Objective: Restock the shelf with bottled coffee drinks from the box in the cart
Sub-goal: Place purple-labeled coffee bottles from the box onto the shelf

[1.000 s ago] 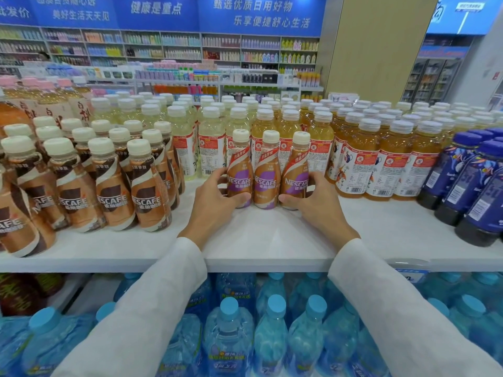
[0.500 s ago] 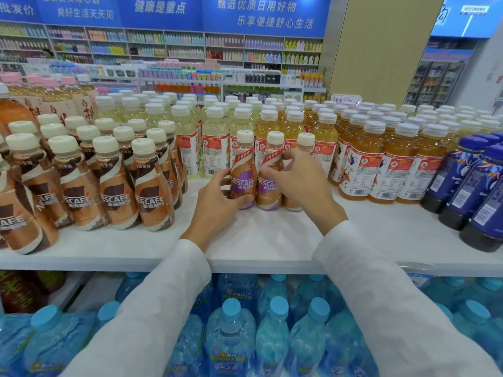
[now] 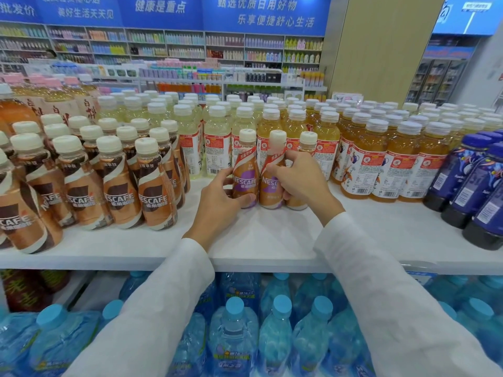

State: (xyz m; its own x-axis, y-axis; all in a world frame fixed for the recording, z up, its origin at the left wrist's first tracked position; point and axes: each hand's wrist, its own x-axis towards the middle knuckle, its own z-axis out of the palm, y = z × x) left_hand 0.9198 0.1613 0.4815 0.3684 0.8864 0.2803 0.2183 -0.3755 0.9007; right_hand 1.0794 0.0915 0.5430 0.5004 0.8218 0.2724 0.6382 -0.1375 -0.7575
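Stock in hand: three purple-labelled coffee drinks, upright in a tight row on the white shelf (image 3: pixel 272 240), just in front of the amber tea bottles (image 3: pixel 375 170) and well right of the brown-labelled coffee bottles (image 3: pixel 119 191).

- Left bottle (image 3: pixel 245 167): held low by the left hand (image 3: pixel 217 205), thumb across the foot of the label, fingers curled behind. A second ago this hand only pressed against the bottle's outer side.
- Middle bottle (image 3: pixel 273 148): gripped by the right hand (image 3: pixel 302 180), fingers wrapped round its front, covering part of the brand name. A second ago that label showed unobstructed, and the hand lay against the far side of the row.
- Right bottle (image 3: pixel 308 140): no longer held; cap and shoulder show, the body is hidden behind the right hand.

Change noted: both hands have gone from bracketing the trio as a block to gripping single bottles. The row itself has hardly shifted.

Reading for the task: the batch is delivered, and the work now looks like squaring or facing individual bottles. Much bare shelf remains in front, so more stock should follow.

Not in view: cart and box.

Below the shelf: blue-capped water bottles (image 3: pixel 277 336).
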